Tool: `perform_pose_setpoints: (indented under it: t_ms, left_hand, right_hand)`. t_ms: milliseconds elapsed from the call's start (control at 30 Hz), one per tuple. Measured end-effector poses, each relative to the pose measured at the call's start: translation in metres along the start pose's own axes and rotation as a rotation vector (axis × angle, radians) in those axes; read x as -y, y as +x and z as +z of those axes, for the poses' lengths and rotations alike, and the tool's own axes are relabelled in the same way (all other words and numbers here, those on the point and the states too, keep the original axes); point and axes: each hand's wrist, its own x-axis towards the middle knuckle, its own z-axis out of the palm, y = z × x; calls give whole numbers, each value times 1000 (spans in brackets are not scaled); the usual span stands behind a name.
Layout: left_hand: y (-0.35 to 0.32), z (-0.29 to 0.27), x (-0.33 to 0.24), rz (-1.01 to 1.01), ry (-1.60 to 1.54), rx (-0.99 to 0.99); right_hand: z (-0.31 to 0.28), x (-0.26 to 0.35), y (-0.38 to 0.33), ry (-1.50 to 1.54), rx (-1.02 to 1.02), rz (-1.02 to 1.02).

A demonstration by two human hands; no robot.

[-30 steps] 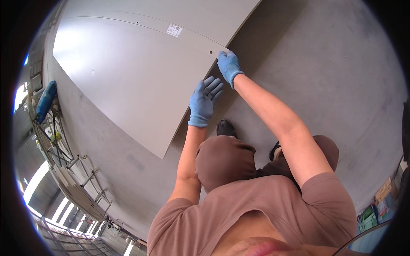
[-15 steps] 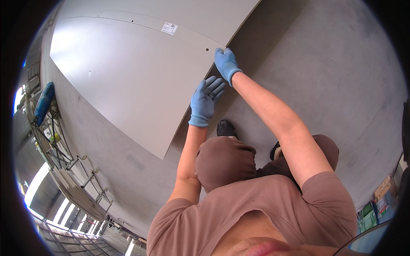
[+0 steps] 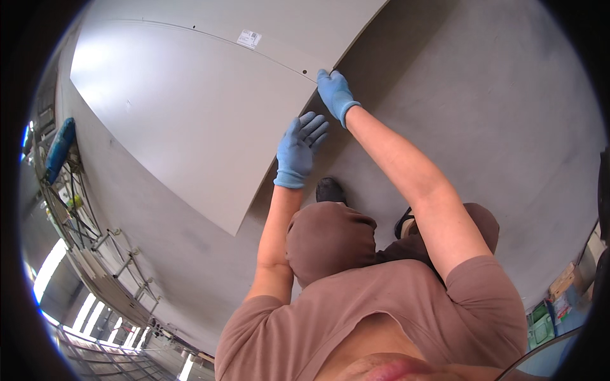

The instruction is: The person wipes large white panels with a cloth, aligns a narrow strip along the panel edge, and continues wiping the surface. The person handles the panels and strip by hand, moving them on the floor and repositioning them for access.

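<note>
A large, flat light-grey panel (image 3: 190, 120) spans the upper left, with a seam line running across it. Beside the seam are a small white label (image 3: 249, 39) and dark round holes. My right hand (image 3: 335, 92), in a blue glove, has its fingertips at the panel's right edge by the end of the seam, closed on that edge; its undersides are hidden. My left hand (image 3: 298, 147), also blue-gloved, lies nearer to me beside the same edge, palm up, fingers stretched out and holding nothing.
Grey floor (image 3: 495, 127) stretches along the right, with my shoe (image 3: 330, 190) near the panel edge. At the far left stand a metal pipe rack (image 3: 121, 254) and a blue wrapped bundle (image 3: 60, 149). Green crates (image 3: 541, 327) and a brown box (image 3: 562, 282) sit at lower right.
The whole view has shifted slightly. My right hand stays at the panel edge, and my left hand stays outstretched beside it; the second line near the seam no longer shows clearly.
</note>
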Motion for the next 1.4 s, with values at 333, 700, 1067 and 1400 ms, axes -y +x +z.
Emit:
perform_pose_setpoints:
  t_ms: [333, 700, 1067, 1400]
  left_hand:
    - [-6, 10, 10, 930, 956, -314]
    - [60, 31, -14, 1223, 1639, -444]
    - [81, 19, -1, 1242, 1737, -483]
    - [80, 19, 0, 1189, 1775, -510]
  right_hand:
    - [-51, -36, 28, 391, 268, 88]
    - [-32, -20, -2, 246, 250, -105]
    - [-26, -27, 0, 345, 217, -90]
    - [-27, -26, 3, 346, 267, -74]
